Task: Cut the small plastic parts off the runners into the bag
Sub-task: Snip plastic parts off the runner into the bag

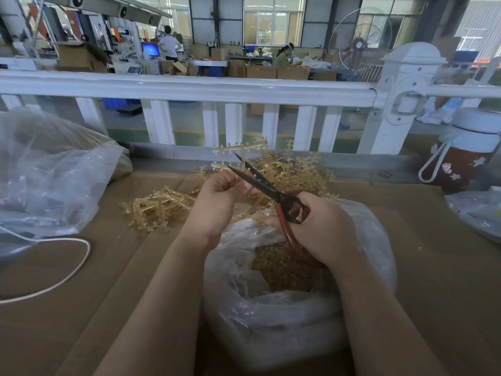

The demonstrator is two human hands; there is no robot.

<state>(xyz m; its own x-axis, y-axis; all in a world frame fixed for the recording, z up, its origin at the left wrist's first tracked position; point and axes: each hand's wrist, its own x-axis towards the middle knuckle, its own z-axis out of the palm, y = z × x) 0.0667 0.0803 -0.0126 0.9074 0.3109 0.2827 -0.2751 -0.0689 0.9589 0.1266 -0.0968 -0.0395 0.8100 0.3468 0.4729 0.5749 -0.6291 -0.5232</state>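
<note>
My left hand point(217, 202) pinches a translucent amber runner point(238, 150) that stands up above the table. My right hand point(320, 226) grips the red handles of black-bladed scissors point(260, 183), whose blades are parted around the runner's stem. Below both hands lies a clear plastic bag point(271, 316), mouth open, with several small amber parts point(282, 270) inside. Behind my hands a heap of runners point(295, 164) is piled on the table, and a smaller heap point(157, 207) lies to the left.
The work surface is brown cardboard point(81, 308). A large crumpled clear bag point(48, 172) sits at the left with a white cord point(67, 275) beside it. A flask with a white lid point(466, 153) stands at the right. A white railing point(189, 88) runs behind the table.
</note>
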